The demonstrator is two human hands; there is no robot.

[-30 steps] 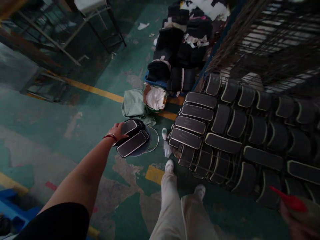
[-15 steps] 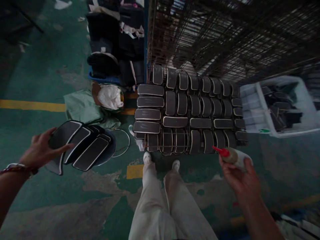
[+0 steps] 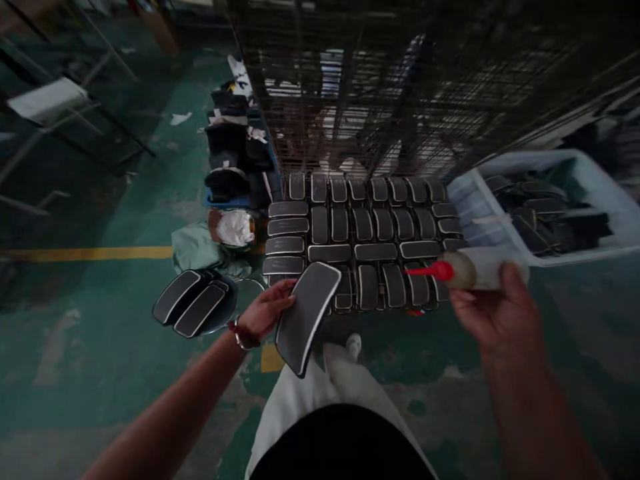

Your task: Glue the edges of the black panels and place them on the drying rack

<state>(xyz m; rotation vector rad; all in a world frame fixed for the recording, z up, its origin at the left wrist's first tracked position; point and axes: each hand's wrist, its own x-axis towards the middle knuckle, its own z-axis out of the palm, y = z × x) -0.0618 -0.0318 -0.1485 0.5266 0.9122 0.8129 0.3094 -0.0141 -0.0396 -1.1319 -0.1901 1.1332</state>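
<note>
My left hand grips a dark curved pad with a pale edge by its left side, in front of my legs. In my right hand is a squeeze bottle with a red nozzle that points left. The bottle lies nearly level, fingers wrapped round it. Beyond both hands, many similar pads lie in rows on a low wire rack. More pads rest on a round container at the left.
A white bin holding dark pieces stands at the right. Behind the rows rises a wire mesh rack. Dark stacked items are at the back left, near a green cloth sack. A metal-legged stand is farther left.
My left hand has lifted one pad off the pile on the container and brought it right, to my front. My right hand has raised the bottle slightly and levelled it. The view has shifted.
</note>
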